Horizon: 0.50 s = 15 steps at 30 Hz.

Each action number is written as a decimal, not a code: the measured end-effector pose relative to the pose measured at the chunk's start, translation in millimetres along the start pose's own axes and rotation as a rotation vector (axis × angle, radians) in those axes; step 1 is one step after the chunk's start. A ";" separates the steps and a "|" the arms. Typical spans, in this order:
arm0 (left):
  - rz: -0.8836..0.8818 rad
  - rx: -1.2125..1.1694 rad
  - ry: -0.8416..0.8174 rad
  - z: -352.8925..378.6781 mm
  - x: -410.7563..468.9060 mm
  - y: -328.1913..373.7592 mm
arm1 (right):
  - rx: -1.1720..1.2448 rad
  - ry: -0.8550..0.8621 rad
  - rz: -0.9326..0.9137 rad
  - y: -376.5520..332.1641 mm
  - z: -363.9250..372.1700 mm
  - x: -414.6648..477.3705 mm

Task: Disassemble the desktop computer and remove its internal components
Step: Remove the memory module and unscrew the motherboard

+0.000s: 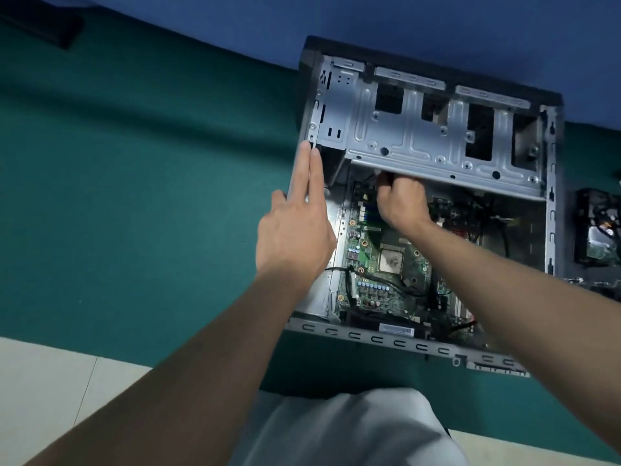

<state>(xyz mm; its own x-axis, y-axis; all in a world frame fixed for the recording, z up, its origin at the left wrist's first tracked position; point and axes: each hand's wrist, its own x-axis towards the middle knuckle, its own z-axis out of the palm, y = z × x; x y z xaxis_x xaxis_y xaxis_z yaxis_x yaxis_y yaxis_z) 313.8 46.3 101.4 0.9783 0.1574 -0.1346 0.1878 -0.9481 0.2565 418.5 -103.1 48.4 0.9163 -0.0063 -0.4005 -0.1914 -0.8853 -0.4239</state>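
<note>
An open desktop computer case (551, 210) lies on its side on a green table. Its silver drive cage (420, 129) spans the far half, and the green motherboard (389, 290) with a bare processor (390, 260) lies in the near half. My left hand (295, 227) presses straight fingers along the case's left wall. My right hand (401, 200) reaches inside, just under the drive cage's edge, with fingers curled round something small and dark there. What it grips is mostly hidden.
A removed hard drive (601, 230) lies on the green table (134, 196) to the right of the case. Black cables run across the motherboard. A blue wall (336, 15) stands behind. A dark object (50, 28) sits at the far left. My grey-clad knee (349, 432) is below.
</note>
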 end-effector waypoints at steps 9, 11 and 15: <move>-0.001 0.005 0.020 1.4 0.6 0.4 | -0.106 -0.062 -0.024 -4.1 5.1 9.4; -0.003 0.010 0.026 2.2 0.1 1.1 | -0.115 -0.075 -0.014 -4.4 5.1 10.7; -0.004 0.019 0.043 3.6 0.4 -0.1 | -0.191 -0.143 0.002 -6.5 1.6 13.5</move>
<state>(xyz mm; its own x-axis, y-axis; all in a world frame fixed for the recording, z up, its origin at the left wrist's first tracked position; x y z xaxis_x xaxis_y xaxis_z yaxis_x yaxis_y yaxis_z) 313.8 45.5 97.9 0.9805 0.1722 -0.0944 0.1901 -0.9526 0.2377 431.5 -96.6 44.4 0.8544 0.0456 -0.5176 -0.1107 -0.9573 -0.2671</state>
